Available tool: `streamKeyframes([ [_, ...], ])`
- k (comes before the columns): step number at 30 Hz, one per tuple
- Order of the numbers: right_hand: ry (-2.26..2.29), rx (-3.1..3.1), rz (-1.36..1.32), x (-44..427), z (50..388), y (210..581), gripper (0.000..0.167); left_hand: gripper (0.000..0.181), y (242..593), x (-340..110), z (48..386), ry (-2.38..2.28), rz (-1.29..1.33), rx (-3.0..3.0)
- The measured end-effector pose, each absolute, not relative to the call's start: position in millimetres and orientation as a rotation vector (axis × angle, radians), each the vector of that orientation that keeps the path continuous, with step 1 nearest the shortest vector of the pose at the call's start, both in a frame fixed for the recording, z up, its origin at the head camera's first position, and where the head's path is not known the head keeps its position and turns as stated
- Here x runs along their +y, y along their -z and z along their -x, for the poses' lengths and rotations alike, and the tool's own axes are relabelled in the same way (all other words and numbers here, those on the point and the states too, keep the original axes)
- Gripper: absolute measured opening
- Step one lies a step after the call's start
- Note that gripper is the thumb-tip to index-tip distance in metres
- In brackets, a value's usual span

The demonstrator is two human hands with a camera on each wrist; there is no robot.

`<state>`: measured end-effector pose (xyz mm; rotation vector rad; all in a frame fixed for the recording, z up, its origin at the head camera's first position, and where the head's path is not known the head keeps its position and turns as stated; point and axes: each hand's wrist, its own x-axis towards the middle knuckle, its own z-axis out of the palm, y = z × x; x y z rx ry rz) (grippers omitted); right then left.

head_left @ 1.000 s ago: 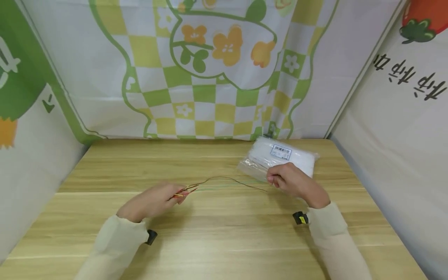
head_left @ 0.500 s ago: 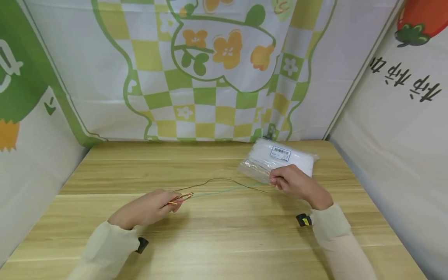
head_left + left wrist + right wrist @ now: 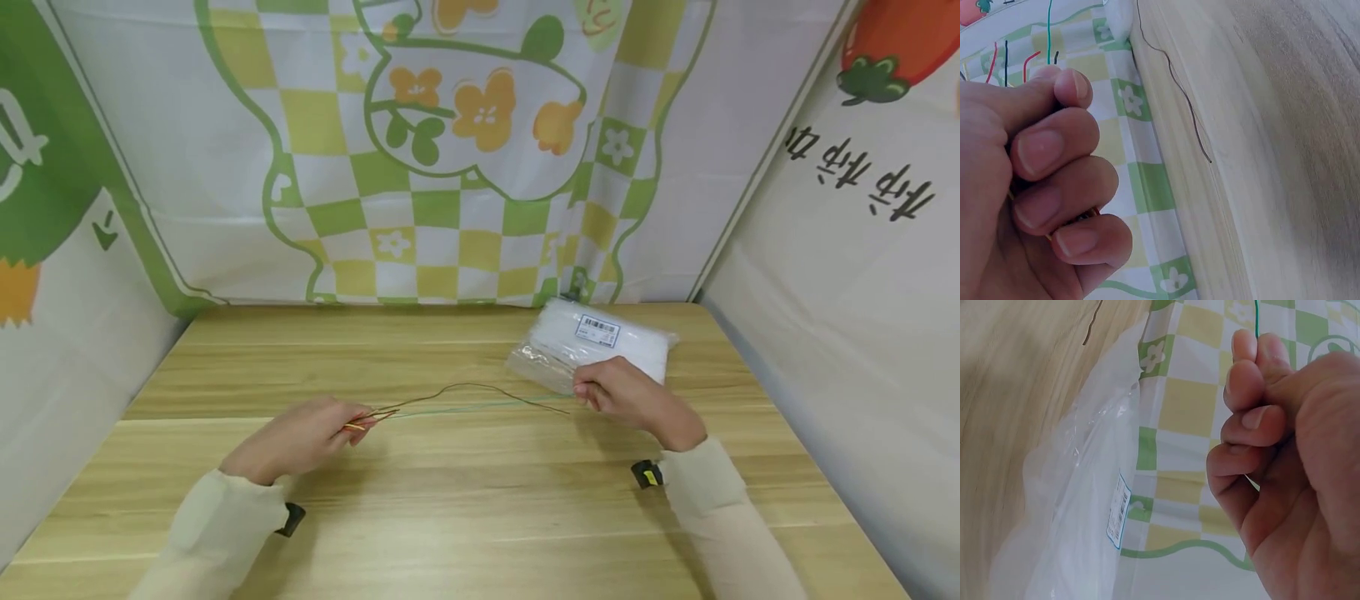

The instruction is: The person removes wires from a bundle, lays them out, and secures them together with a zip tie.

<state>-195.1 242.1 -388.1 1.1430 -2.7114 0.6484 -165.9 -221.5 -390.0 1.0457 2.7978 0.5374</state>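
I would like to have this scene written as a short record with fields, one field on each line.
left hand: holds a bundle of thin coloured wires, ends sticking out
right hand: pinches the green wire
green wire: nearly straight between the two hands
brown wire: bent, lying on the table
table: wooden top
clear packet: near the back edge, white contents
label: on the packet, print too small to read

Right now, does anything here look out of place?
Only the brown wire, lying bent and loose on the table, while the green wire runs nearly straight from left hand to right hand.
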Motion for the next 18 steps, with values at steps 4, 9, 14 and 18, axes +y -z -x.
streamKeyframes([
  [4, -0.611, -2.695, -1.166, 239.4, 196.2, 390.4, 0.031, 0.031, 389.9, -223.8, 167.1, -0.530, -1.019, 2.807],
  [9, -0.564, -2.689, -1.166, 237.5, 196.2, 393.0, 0.031, 0.031, 392.6, -228.5, 167.2, -0.479, -0.995, 2.837],
  [14, -0.527, -2.670, -1.165, 234.6, 198.7, 391.0, 0.030, 0.032, 395.1, -232.9, 169.5, -0.413, -1.011, 2.891],
  [18, -0.523, -2.725, -1.155, 232.2, 200.1, 391.7, 0.025, 0.034, 395.8, -235.7, 171.5, -0.419, -0.992, 2.889],
])
